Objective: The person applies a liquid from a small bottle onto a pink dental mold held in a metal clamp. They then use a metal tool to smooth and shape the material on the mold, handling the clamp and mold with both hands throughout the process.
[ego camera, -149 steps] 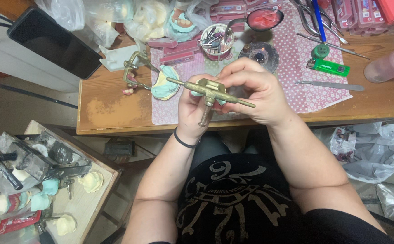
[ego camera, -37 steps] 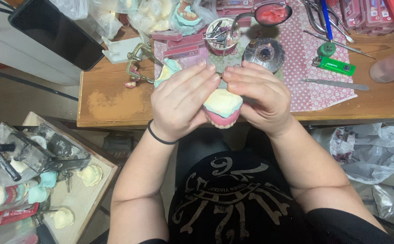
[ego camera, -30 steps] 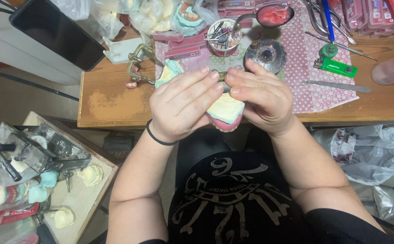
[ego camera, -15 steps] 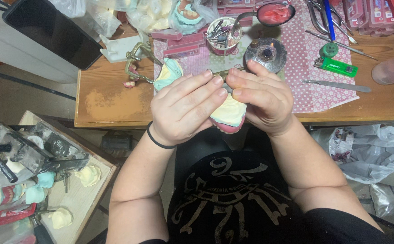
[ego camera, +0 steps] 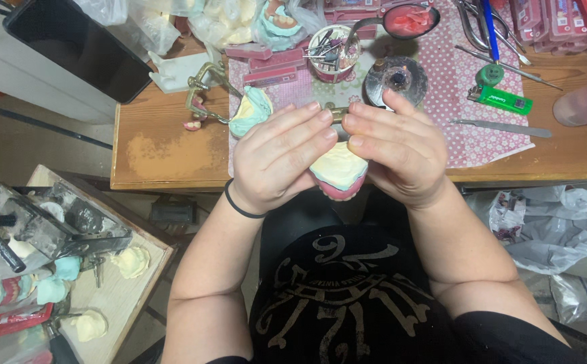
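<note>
**Holding a tooth mould in two hands**

Holding the cream and pink tooth mould (ego camera: 337,174) between both hands, the person sits at a wooden table (ego camera: 172,152). The mould is near the middle of the view, just in front of the table's near edge and above the person's lap. Its top is pale cream and its bottom rim is pink.

The left hand (ego camera: 280,158) is at 9 o'clock from the mould. Its fingers lie close together and flat across the mould's top, so it is gripping the mould from that side. A black band (ego camera: 236,205) goes round that wrist.

The right hand (ego camera: 398,155) is at 3 o'clock from the mould. Its fingers are bent round the other side and hold it too. The fingertips of both hands nearly meet at 12 o'clock, where a little bit of brass metal (ego camera: 337,113) peeks out between them.

On the table, at 12 o'clock from the hands, stands a cup of small tools (ego camera: 330,50). At 1 o'clock is a round metal burner (ego camera: 396,79). At 2 o'clock lies a green lighter (ego camera: 499,100) on a pink dotted cloth (ego camera: 455,74). At 10 o'clock sits a blue-green mould (ego camera: 249,111) in a brass frame (ego camera: 202,84). At 8 o'clock, lower down, a tray (ego camera: 115,296) holds more moulds.
</note>
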